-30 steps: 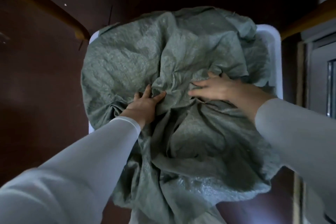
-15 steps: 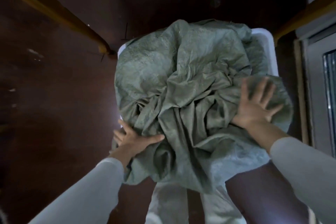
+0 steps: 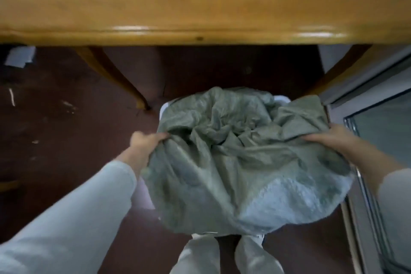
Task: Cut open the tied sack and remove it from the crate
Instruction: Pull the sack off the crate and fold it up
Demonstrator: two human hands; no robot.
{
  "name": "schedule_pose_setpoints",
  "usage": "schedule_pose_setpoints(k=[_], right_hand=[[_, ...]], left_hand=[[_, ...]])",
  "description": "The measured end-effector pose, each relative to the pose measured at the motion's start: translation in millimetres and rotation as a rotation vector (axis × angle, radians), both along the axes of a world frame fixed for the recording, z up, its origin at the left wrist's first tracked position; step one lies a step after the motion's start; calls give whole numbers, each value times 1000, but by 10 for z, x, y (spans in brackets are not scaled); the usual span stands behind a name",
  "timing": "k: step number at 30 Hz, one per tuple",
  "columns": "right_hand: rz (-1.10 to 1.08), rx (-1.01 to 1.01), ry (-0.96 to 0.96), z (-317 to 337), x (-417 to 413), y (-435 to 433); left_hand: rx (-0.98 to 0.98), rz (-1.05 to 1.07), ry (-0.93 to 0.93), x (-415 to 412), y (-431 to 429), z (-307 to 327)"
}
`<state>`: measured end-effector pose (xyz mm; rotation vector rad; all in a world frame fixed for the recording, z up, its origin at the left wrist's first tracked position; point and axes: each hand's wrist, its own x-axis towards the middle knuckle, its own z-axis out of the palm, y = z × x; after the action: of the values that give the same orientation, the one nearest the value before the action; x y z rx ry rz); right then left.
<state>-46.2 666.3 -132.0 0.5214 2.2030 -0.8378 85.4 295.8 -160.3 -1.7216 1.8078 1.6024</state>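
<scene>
A crumpled grey-green woven sack (image 3: 240, 158) fills the middle of the view, bunched up and held between both hands. My left hand (image 3: 144, 142) grips its left edge with fingers curled into the fabric. Its right edge is gripped by my right hand (image 3: 333, 140). Only slivers of the white crate (image 3: 163, 108) show behind the sack, at its far left and far right corners; the sack hides the remainder of the crate. The frame is blurred by motion.
A wooden table (image 3: 200, 2) spans the top, its curved leg (image 3: 120, 80) left of the crate. The floor (image 3: 55, 129) is dark red-brown with scraps. A metal-framed glass door (image 3: 378, 129) stands on the right. My light trouser legs (image 3: 222, 256) are below the sack.
Both hands went from lying flat on the sack to gripping its left and right edges. The view tilted up, bringing the table top into sight, and the sack looks lifted and gathered.
</scene>
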Motion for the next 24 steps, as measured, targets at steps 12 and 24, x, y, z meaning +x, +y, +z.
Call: schedule_pose_setpoints(k=[12,24], right_hand=[[-964,-855,-112,1438,-553,78],[-919,-1091,62,2035,-755,-163]], left_hand=[[-179,-946,129,-39,1474,1367],[-385,-404,333,-532,2039,1265]])
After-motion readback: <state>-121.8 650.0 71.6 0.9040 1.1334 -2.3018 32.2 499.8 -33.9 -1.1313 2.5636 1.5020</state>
